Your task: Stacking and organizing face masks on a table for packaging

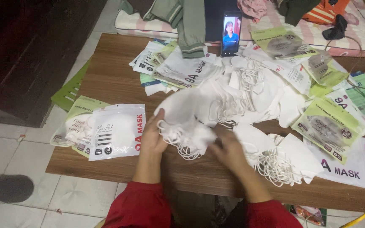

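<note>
A low wooden table [115,80] stands on a pale tiled floor [5,147]. A black smartphone [231,33] leans upright at the table's far edge, its screen lit. Behind it lies a pink-striped mattress [140,23] strewn with grey-green clothing [186,21]. A green plastic slatted board [68,95] pokes out under the table's left side. A dark slipper [6,188] rests on the tiles.

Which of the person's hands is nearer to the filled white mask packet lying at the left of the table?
Left. The left hand sits just beside the white packet; the right hand is farther away, across the white masks.
</note>
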